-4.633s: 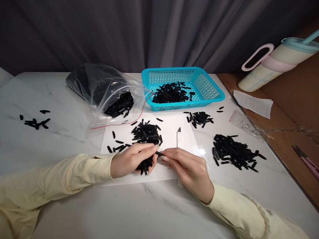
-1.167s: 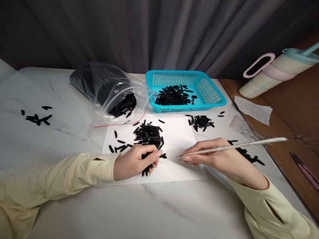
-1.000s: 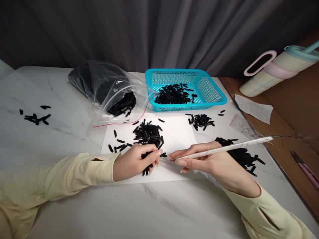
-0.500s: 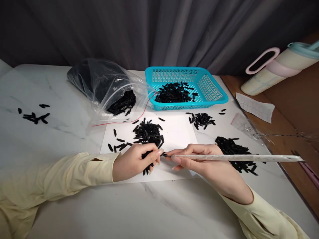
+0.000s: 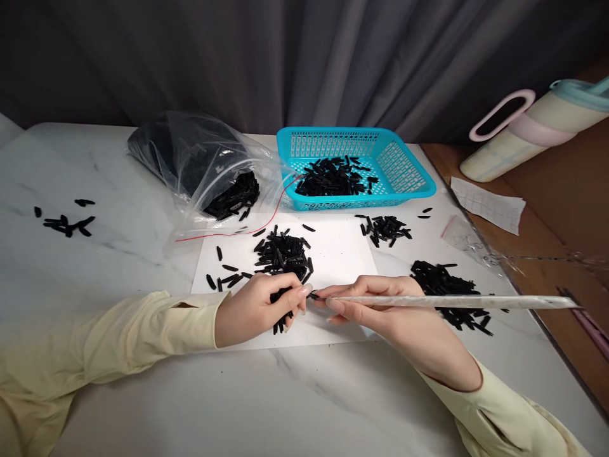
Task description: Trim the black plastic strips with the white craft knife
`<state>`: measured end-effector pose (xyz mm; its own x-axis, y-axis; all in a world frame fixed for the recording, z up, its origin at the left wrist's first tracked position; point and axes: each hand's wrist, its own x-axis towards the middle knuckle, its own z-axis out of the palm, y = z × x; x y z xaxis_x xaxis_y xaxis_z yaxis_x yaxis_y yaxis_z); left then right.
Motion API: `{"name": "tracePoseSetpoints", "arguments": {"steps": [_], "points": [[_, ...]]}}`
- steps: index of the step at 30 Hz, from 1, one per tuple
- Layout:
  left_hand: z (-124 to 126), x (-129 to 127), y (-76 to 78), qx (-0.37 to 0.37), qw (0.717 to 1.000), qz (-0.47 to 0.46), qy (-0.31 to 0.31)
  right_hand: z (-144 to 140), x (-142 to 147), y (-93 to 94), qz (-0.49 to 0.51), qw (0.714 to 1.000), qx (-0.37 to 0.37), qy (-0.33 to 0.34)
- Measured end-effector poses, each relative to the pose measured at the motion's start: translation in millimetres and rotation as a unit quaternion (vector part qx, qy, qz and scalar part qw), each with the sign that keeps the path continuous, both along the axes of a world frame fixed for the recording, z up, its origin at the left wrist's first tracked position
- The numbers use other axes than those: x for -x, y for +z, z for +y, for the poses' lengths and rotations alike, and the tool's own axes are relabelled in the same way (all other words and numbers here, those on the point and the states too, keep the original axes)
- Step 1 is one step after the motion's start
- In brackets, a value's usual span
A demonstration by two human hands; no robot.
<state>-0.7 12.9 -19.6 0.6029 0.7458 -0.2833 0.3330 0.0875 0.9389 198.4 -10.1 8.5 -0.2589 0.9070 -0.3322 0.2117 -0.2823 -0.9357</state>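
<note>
My left hand [image 5: 261, 311] is closed around several small, slim black pieces, some of which stick out below its fingers. Between thumb and forefinger it pinches one black piece [image 5: 313, 295] that points towards the right. My right hand [image 5: 380, 304] grips a long, thin whitish tool [image 5: 504, 303] lying nearly level, its tip hidden at the fingers. The fingertips of both hands almost meet over a white sheet of paper [image 5: 337, 247]. Just behind my left hand is a heap of the same black pieces [image 5: 284, 251], with a few scattered to its left.
A blue basket [image 5: 409, 190] and a clear plastic bag [image 5: 185, 158] at the back hold more black pieces. Other piles [image 5: 442, 279] lie at right, and a few pieces [image 5: 69, 226] at far left. A tumbler [image 5: 533, 133] and printed slip [image 5: 490, 204] occupy the right side.
</note>
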Motion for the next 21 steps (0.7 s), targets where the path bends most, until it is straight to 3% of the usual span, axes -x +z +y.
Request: {"name": "tracePoseSetpoints", "arguments": {"steps": [16, 21], "points": [[-0.9, 1.1, 0.9, 0.077, 0.996, -0.042, 0.014, -0.6, 3.7, 0.7, 0.016, 1.000, 0.006, -0.016], [-0.3, 0.9, 0.9, 0.066, 0.997, -0.047, 0.014, 0.1, 2.9, 0.6, 0.030, 0.999, 0.021, -0.020]]}}
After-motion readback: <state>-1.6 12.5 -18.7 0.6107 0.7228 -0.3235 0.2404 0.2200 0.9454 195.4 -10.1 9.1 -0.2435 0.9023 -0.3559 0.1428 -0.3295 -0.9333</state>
